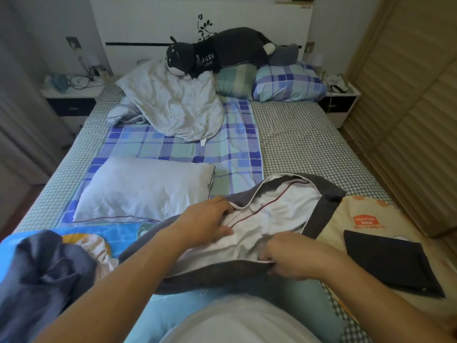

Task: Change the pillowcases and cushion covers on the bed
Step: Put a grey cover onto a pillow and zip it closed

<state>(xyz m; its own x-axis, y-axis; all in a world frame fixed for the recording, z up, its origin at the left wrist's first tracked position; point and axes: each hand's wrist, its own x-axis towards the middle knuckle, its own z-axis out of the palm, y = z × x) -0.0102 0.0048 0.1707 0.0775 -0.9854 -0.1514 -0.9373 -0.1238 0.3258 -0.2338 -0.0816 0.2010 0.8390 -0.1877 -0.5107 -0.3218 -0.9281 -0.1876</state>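
White pillow (272,211) with red piping, half inside dark grey pillowcase (217,271)

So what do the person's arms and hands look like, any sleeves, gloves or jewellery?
Both forearms are bare right to the frame edge, with no sleeve in view. The left hand and right hand wear no gloves, and no watch, bracelet or ring shows. The fingers carry no markings that I can make out.
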